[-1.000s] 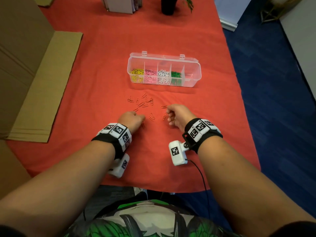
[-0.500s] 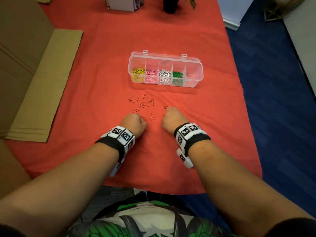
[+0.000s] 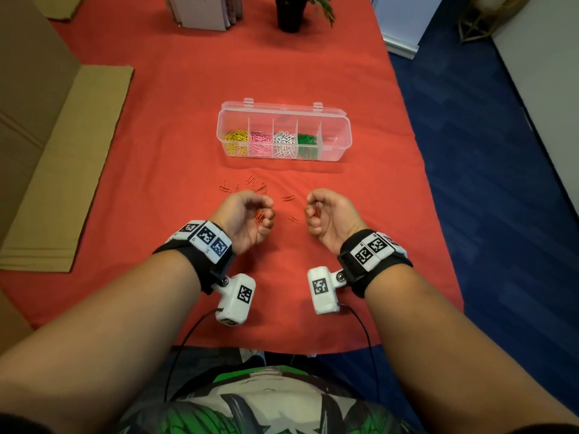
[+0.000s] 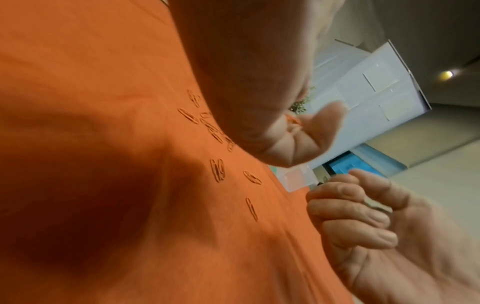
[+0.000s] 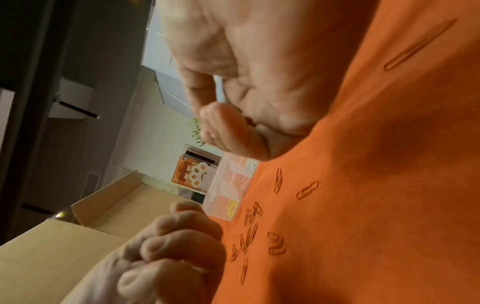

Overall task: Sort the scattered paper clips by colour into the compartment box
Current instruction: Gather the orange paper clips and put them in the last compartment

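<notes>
A clear compartment box [image 3: 344, 142] sits open on the orange cloth, with yellow, pink, white and green clips in separate sections; its right end section looks nearly bare. Several orange paper clips [image 3: 254, 185] lie scattered in front of it, hard to see against the cloth [image 4: 217, 170] [image 5: 277, 244]. My left hand [image 3: 262, 214] is turned palm inward and curls round a few orange clips [image 3: 259, 217]. My right hand [image 3: 313, 213] faces it and also curls round orange clips [image 3: 317, 211]. Two loose clips [image 3: 288, 198] lie between the hands.
Flattened cardboard [image 3: 62, 170] and a large carton [image 3: 22, 76] lie along the left. A black plant pot [image 3: 289, 12] and a stack of books [image 3: 203, 12] stand at the far end. The table's right edge drops to blue carpet [image 3: 501, 198].
Both hands were knuckles-up on the cloth over the clips. They have lifted and rolled palms inward, each with orange clips gathered in it.
</notes>
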`<state>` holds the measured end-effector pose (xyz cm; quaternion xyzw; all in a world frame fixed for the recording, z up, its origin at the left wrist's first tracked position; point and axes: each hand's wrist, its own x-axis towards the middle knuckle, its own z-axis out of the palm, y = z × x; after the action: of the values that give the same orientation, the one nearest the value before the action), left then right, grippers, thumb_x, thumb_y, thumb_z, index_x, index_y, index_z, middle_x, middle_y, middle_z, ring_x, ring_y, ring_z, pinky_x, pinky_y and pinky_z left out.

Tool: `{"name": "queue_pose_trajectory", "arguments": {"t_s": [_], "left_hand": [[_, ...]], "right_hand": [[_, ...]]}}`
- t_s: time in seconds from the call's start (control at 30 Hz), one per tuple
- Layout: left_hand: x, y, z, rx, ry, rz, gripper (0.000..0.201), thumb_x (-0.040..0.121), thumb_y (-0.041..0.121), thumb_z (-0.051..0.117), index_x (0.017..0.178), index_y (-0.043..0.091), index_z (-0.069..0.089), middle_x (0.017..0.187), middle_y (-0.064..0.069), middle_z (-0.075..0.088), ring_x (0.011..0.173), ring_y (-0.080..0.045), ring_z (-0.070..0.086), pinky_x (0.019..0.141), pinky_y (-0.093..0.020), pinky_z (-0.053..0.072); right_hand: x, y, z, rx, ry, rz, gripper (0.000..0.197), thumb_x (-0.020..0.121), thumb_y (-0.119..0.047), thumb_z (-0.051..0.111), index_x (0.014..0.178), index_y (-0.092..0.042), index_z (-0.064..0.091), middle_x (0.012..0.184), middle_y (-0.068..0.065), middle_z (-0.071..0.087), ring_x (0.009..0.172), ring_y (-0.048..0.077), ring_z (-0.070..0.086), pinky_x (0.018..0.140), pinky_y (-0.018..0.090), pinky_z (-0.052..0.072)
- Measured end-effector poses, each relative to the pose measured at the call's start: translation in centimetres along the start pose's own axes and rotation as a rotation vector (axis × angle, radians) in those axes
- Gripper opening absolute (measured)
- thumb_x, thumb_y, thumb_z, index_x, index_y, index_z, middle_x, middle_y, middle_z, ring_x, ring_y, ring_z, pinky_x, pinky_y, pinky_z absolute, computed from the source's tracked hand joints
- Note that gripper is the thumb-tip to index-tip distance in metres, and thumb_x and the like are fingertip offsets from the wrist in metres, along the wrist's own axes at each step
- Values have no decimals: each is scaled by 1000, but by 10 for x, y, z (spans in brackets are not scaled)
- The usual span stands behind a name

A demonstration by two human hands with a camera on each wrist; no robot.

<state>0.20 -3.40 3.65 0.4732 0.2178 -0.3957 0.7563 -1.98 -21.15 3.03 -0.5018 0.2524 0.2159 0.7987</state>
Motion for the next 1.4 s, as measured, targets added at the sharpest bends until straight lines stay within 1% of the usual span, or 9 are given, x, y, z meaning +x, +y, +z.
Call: {"name": "queue_pose_trajectory", "arguments": {"t_s": [0.2, 0.3, 0.4, 0.53, 0.77, 0.97, 1.17, 1.3, 1.4], "left_hand": [[23, -6, 5, 556, 187, 180, 32, 96, 2, 32, 80, 19, 53, 67, 2, 47, 55, -7, 42, 39, -12, 36], [28, -6, 0, 860, 292, 280, 30, 95, 10, 38, 76, 23, 57, 76, -1, 60, 62, -14, 49, 56, -22, 39], [28, -7, -5, 1151, 447, 352, 19, 89, 25, 51, 94, 17, 67, 94, -7, 68, 87, -25, 62, 75, -27, 44], [29, -14, -15, 1552, 506, 455, 34, 78, 20, 65, 112, 22, 66, 117, -8, 65, 109, -27, 60, 91, -29, 46], [32, -22, -19, 1614, 510, 483, 23, 83, 23, 63, 104, 14, 64, 111, -13, 58, 102, -30, 57, 87, -34, 45], [37, -24, -16, 1669, 434, 498, 34, 82, 25, 64, 115, 18, 63, 113, -13, 56, 109, -30, 54, 92, -31, 42], [38, -25, -14, 1702, 430, 515, 18, 87, 19, 58, 96, 6, 65, 104, -16, 57, 98, -34, 56, 85, -37, 46], [36, -23, -9, 1545, 397, 436, 21, 92, 21, 47, 94, 5, 60, 98, -14, 55, 93, -28, 53, 85, -34, 41], [29, -16, 4, 945, 285, 253, 18, 86, 21, 47, 68, 15, 49, 65, 2, 51, 71, -20, 43, 57, -26, 37]], "right_hand": [[1, 13, -15, -898, 169, 30, 12, 83, -13, 55, 72, -17, 58, 66, 4, 55, 54, 15, 49, 51, 23, 42], [-9, 21, -22, -1410, 98, 94, 20, 83, -22, 53, 91, -8, 65, 91, 8, 64, 91, 25, 63, 82, 31, 51], [-26, 32, -14, -1759, 33, 102, 30, 82, -36, 55, 96, -11, 64, 100, 9, 65, 99, 29, 63, 79, 31, 50], [-39, 51, -6, -1972, 73, -27, 31, 85, -27, 55, 109, -11, 63, 116, 9, 63, 106, 30, 62, 85, 37, 51], [-34, 46, -15, -1784, -41, 0, 23, 85, -14, 46, 99, -8, 64, 106, 13, 65, 101, 30, 63, 83, 33, 51], [-31, 8, -38, -591, 83, -6, 9, 60, -20, 41, 53, -14, 40, 51, 4, 43, 36, 13, 28, 40, 15, 19], [-32, -5, -57, -23, 144, -64, 24, 79, -15, 31, 57, -15, 39, 54, 3, 44, 40, 12, 34, 40, 18, 29], [-19, -5, -65, -87, 359, -32, 25, 84, -18, 39, 60, -16, 44, 55, 1, 45, 35, 8, 35, 35, 17, 24], [-9, -8, -74, -689, 495, -34, 18, 86, -16, 46, 71, -15, 55, 73, 8, 58, 56, 16, 57, 52, 26, 43]]}}
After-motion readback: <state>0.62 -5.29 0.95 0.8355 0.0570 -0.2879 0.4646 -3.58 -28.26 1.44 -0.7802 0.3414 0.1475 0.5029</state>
